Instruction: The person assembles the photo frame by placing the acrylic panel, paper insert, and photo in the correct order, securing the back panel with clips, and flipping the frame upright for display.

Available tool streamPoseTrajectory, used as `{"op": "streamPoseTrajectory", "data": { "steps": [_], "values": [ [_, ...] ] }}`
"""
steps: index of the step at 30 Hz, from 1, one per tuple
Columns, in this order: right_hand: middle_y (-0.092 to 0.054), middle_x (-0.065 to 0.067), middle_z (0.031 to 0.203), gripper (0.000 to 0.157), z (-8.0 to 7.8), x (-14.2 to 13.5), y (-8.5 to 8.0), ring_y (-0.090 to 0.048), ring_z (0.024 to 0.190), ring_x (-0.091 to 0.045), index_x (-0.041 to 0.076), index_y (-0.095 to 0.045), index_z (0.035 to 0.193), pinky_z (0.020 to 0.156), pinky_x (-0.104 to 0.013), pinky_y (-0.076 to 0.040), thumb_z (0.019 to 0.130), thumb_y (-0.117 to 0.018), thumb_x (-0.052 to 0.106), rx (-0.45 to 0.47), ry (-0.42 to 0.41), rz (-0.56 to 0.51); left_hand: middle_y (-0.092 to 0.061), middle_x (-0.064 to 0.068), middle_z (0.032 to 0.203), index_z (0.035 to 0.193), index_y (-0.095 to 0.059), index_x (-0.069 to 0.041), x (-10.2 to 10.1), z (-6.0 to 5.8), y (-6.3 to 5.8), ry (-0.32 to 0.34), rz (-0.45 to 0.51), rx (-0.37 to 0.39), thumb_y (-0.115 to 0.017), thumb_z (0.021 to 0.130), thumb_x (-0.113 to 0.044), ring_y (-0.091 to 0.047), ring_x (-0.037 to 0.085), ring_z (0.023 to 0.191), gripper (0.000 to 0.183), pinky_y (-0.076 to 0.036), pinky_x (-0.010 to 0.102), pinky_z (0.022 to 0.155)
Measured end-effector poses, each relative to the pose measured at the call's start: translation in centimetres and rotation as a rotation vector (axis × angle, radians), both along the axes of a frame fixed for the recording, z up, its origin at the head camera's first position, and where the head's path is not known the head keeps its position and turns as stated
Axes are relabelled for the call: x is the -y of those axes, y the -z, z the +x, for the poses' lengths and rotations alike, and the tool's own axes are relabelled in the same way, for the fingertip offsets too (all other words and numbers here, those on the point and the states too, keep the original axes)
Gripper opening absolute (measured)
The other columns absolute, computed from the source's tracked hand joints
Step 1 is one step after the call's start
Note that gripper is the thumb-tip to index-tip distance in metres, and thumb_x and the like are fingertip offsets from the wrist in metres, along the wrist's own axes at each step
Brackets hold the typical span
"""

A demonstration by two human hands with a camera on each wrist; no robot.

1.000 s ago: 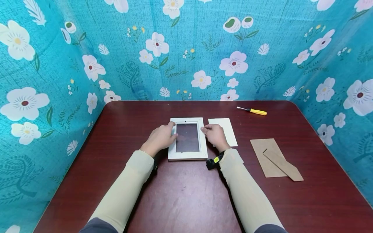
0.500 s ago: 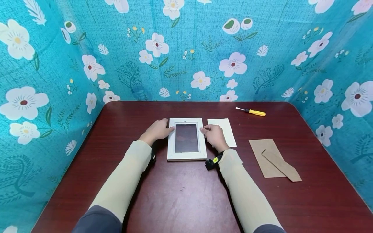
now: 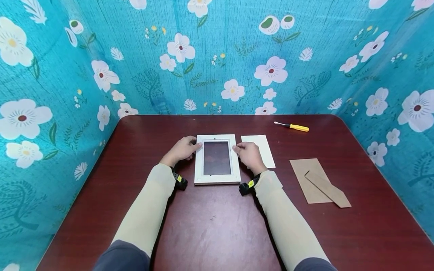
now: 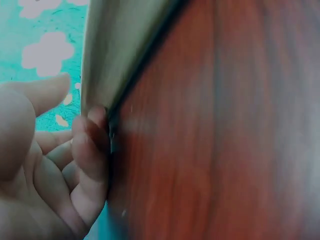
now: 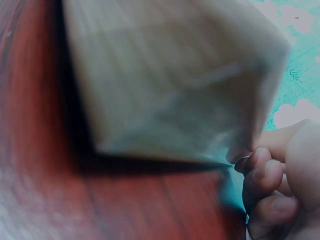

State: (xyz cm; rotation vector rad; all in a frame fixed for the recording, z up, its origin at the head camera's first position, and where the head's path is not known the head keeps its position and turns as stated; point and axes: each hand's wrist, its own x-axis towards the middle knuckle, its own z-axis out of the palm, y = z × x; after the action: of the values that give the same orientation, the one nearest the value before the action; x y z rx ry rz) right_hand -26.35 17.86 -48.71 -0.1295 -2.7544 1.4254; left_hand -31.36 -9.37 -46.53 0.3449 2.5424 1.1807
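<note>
A white picture frame (image 3: 197, 162) with a dark see-through middle lies at the centre of the table. At its left border is my left hand (image 3: 183, 149), thumb over the face in the head view. In the left wrist view, curled fingertips (image 4: 95, 130) meet the frame's lower side edge, and the thumb stands a little off it. My right hand (image 3: 250, 153) pinches the right border between thumb and fingers. The right wrist view shows the frame's side (image 5: 165, 55) blurred, with the fingers (image 5: 267, 175) curled at its corner.
Partly behind the right hand lies a white card (image 3: 266, 148). To the right are a brown backing board (image 3: 306, 178) and a brown stand piece (image 3: 329, 190) overlapping it. A yellow-handled screwdriver (image 3: 298, 128) lies at the back right. Floral cloth (image 3: 210, 56) hangs behind the dark red table (image 3: 210, 226).
My left hand has drawn left off the frame's face, and its fingers now curl at the outer left edge. The right hand keeps its pinch. The head view has tilted slightly.
</note>
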Motion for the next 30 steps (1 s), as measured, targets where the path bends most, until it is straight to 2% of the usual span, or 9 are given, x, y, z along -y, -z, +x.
{"op": "streamPoseTrajectory", "data": {
  "steps": [8,11,16,20,24,30],
  "values": [
    [-0.063,-0.006,0.076,0.026,-0.1,0.2,-0.1,-0.056,0.059,-0.021,0.012,-0.072,0.103,0.048,-0.035,-0.046,0.098,-0.060,0.034,0.024,0.007,-0.014,-0.059,0.009,0.072,0.144,-0.044,-0.006,0.3,0.2,0.7,-0.051,0.032,-0.049,-0.062,0.096,-0.038,-0.056,0.023,0.057,0.061,-0.048,0.037,0.056],
    [-0.062,-0.006,0.076,0.025,0.0,0.4,-0.1,-0.055,0.058,-0.021,0.012,-0.072,0.102,0.047,-0.035,-0.045,0.098,-0.060,0.034,0.033,0.011,-0.017,-0.058,0.009,0.073,0.146,-0.044,-0.007,0.5,0.5,1.0,-0.066,0.055,-0.033,-0.062,0.096,-0.037,-0.055,0.023,0.060,0.060,-0.047,0.036,0.057],
    [-0.062,-0.007,0.075,0.024,0.2,0.5,-0.1,-0.055,0.057,-0.021,0.012,-0.072,0.100,0.046,-0.034,-0.045,0.098,-0.060,0.033,0.035,-0.005,-0.020,-0.060,0.009,0.082,0.146,-0.044,-0.008,0.7,0.8,1.4,-0.083,0.034,-0.038,-0.060,0.097,-0.038,-0.054,0.022,0.070,0.059,-0.044,0.036,0.062],
    [-0.062,-0.007,0.074,0.022,0.2,0.3,-0.2,-0.054,0.053,-0.020,0.012,-0.072,0.097,0.041,-0.033,-0.042,0.098,-0.061,0.032,0.038,0.008,-0.030,-0.061,0.008,0.087,0.146,-0.044,-0.008,0.5,0.8,1.5,-0.073,0.039,-0.046,-0.059,0.098,-0.038,-0.054,0.022,0.075,0.059,-0.043,0.036,0.067],
    [-0.061,-0.007,0.073,0.022,0.0,0.3,-0.4,-0.054,0.052,-0.020,0.014,-0.071,0.099,0.037,-0.032,-0.039,0.097,-0.061,0.034,0.065,0.007,-0.048,-0.061,0.008,0.083,0.148,-0.042,-0.008,0.5,0.5,1.6,-0.060,0.053,-0.049,-0.056,0.100,-0.036,-0.055,0.022,0.074,0.057,-0.042,0.037,0.072],
    [-0.061,-0.008,0.072,0.021,-0.2,-0.1,-0.6,-0.058,0.054,-0.023,0.013,-0.071,0.097,0.037,-0.033,-0.041,0.097,-0.062,0.032,0.068,0.008,-0.045,-0.060,0.008,0.077,0.150,-0.038,-0.007,0.0,0.0,1.5,-0.021,0.064,-0.046,-0.053,0.102,-0.033,-0.055,0.023,0.071,0.056,-0.041,0.038,0.078]
  ]
}}
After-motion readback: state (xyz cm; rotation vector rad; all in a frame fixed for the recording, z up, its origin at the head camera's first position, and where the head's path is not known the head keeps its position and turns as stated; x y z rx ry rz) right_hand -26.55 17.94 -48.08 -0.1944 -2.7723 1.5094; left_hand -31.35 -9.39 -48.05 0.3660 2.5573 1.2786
